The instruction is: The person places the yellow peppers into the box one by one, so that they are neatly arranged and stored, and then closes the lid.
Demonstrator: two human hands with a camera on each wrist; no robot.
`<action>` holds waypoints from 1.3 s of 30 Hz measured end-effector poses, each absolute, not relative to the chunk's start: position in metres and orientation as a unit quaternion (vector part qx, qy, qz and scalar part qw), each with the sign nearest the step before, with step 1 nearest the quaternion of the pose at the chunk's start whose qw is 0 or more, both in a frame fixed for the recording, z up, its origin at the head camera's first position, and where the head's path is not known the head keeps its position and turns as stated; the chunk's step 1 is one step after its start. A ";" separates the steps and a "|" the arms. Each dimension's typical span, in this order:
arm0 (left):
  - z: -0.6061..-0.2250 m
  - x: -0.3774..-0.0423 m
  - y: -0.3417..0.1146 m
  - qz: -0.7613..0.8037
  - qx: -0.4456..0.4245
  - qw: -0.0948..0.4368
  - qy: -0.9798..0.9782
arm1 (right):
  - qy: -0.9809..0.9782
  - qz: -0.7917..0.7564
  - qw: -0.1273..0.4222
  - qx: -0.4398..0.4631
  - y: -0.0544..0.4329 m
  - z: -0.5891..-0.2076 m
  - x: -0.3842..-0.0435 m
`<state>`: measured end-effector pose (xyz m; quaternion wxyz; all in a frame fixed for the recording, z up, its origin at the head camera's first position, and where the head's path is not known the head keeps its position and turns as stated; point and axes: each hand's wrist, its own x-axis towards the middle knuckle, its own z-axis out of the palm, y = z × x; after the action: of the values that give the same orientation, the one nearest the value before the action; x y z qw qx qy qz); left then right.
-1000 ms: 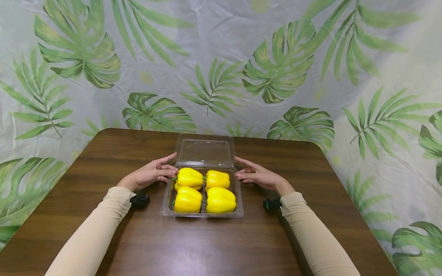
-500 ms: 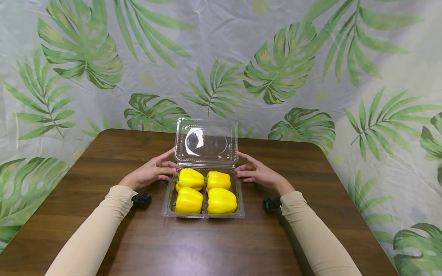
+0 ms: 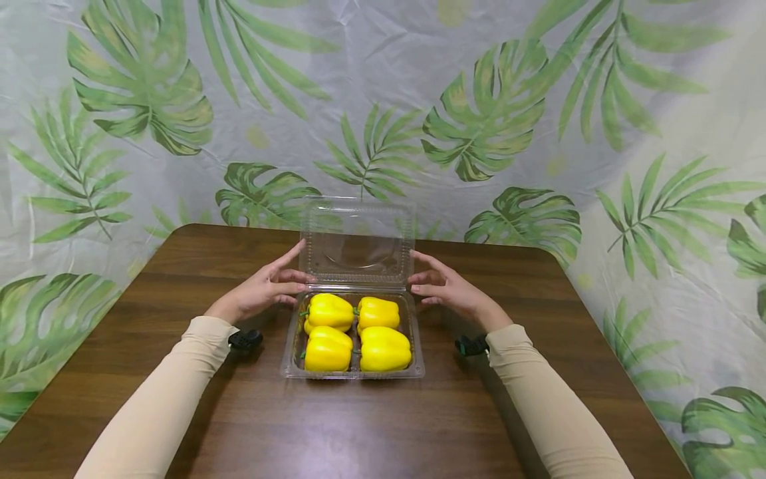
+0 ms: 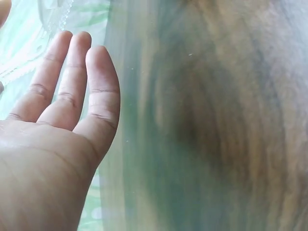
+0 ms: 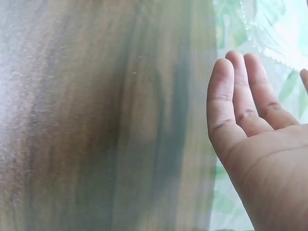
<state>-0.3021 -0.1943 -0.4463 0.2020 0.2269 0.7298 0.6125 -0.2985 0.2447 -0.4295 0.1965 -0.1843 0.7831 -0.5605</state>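
A clear plastic clamshell container [image 3: 292, 370] stands on the table, holding several yellow bell peppers [image 3: 385, 349] in two rows. From its far edge rises the transparent lid [image 3: 359, 243], nearly upright. At the lid's left side, my left hand [image 3: 260, 291] has its index finger reaching up along the edge and its other fingertips near the hinge. My right hand [image 3: 453, 294] mirrors it on the right side. Both wrist views show the fingers mostly straight, with the palm of the left hand [image 4: 53, 144] and of the right hand [image 5: 274, 149] in sight.
The brown wooden table [image 3: 359, 432] extends around the container. Behind it hangs a pale cloth with green leaves [image 3: 383, 80]. A black wrist strap [image 3: 245, 340] sits on the left wrist and another black strap [image 3: 471, 346] on the right.
The lid has swung up from leaning far back to nearly upright. Both hands' index fingers have risen along its sides, while the peppers stay in place.
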 end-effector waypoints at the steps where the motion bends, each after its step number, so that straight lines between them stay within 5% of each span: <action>1: -0.445 -0.302 -0.195 0.611 0.229 0.202 0.730 | 0.784 -0.560 0.193 -0.186 0.244 -0.428 -0.299; 39: -0.392 -0.293 -0.201 0.569 0.288 0.117 0.762 | 0.766 -0.580 0.138 -0.241 0.242 -0.371 -0.289</action>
<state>-0.2926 -0.2012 -0.3919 0.1168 0.2876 0.7616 0.5688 -0.2891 0.2423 -0.3709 0.1383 -0.2415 0.7659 -0.5796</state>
